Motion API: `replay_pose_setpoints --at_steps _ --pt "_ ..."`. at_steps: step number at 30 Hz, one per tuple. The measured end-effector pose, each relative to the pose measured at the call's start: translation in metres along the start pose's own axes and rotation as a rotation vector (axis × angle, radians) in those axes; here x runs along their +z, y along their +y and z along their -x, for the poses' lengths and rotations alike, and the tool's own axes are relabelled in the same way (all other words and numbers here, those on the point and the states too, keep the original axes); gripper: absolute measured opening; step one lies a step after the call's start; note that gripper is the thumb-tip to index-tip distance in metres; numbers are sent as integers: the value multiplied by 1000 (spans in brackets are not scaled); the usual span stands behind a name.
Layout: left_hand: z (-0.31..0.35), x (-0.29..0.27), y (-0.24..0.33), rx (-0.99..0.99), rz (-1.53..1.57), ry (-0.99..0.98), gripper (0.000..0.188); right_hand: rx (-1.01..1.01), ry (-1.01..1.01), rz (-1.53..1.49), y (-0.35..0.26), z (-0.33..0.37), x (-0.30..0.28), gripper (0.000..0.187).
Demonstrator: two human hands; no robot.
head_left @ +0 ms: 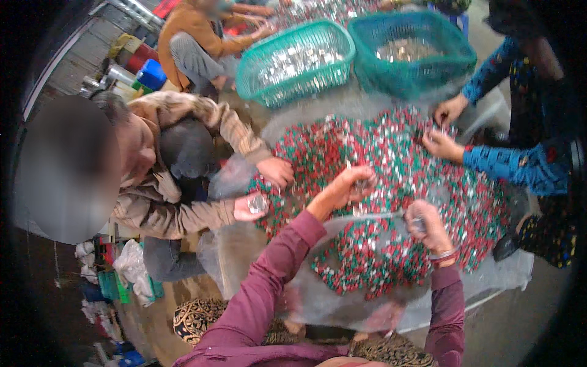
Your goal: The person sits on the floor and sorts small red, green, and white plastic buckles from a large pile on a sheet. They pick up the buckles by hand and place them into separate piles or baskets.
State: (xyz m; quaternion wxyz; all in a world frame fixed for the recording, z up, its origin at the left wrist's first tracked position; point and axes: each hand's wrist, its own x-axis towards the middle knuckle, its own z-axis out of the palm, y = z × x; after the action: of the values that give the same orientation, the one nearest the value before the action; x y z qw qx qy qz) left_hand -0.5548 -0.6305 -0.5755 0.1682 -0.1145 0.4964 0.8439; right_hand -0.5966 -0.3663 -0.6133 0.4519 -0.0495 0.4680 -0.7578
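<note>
Purple sleeves (269, 269) lead to the left hand (348, 187), fingers curled round silvery pieces (366, 183), and the right hand (428, 226), fingers apparently clenching clear plastic (367, 216) above the red-and-green heap (391, 153). The plastic should be light, limp, slippery: best bunched at its edge.

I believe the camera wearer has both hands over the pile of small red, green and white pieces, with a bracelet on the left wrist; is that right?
Not quite: the head view shows the bracelet on the right wrist, not the left. The left hand and right hand are indeed both over the pile of small red, green and white pieces.
</note>
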Motion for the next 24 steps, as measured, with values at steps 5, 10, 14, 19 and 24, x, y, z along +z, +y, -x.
replay_pose_setpoints --at_steps 5,10,14,19,24 --pt "-7 -31 -17 -99 -298 193 37 -534 80 1204 57 -64 25 18" --pt "25 -54 -27 -78 -388 180 26 -222 -13 1758 108 -17 24 30" --pt "19 -35 -42 -17 -724 175 29 -303 40 1811 115 15 8 42" --pt "13 -39 -77 171 -1681 80 16 -250 -6 1911 109 20 14 49" --pt "26 -47 -98 317 -1990 107 23 -133 -50 1725 99 6 14 40"
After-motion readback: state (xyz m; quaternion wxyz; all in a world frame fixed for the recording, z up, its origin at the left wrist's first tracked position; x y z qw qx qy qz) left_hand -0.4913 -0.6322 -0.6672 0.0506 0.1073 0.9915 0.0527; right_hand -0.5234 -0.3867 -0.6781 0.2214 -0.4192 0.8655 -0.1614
